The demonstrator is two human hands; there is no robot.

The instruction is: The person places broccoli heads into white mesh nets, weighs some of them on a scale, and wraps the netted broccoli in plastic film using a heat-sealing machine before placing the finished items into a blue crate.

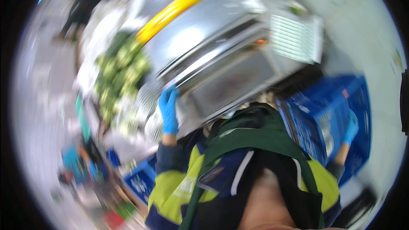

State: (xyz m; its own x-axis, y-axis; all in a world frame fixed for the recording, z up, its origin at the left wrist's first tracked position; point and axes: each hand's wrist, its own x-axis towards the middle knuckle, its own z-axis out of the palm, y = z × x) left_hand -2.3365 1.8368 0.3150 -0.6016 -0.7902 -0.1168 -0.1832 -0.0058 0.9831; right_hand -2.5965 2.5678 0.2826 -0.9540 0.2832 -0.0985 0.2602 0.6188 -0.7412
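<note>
My left hand (169,113), in a blue glove, is at the near left corner of a metal wrapping machine (232,81). Its fingers stretch forward beside the machine's edge, and nothing shows between them. White net-wrapped round items (150,96) lie just left of that hand. Over on the right, my right hand (351,127), also gloved in blue, reaches down by the wall of a blue crate (365,115). Motion blur hides its fingers, so whether it grips the crate is unclear. Pale items (327,138) show inside the crate.
Green-yellow vegetables (121,68) are heaped left of the machine, near white plastic sheeting (102,30). A long yellow object (170,12) lies along the machine's far side. White trays (294,38) stand at its right. Another person (81,166) is at lower left, near another blue crate (140,183).
</note>
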